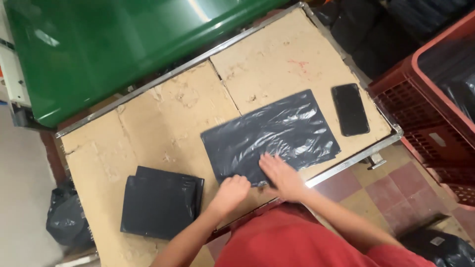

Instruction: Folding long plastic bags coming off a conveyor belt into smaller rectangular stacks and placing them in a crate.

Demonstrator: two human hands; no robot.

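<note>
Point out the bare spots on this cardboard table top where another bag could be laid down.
Bare cardboard lies between the green machine and the flat black bag, across the far half of the table. Another patch sits left of the folded bag stack. The near edge is crowded: left hand and right hand press the bag, with the phone beside it.

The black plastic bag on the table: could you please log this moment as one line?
left hand: fist on black plastic bag edge | right hand: flat on bag | folded stack left | phone right
</note>
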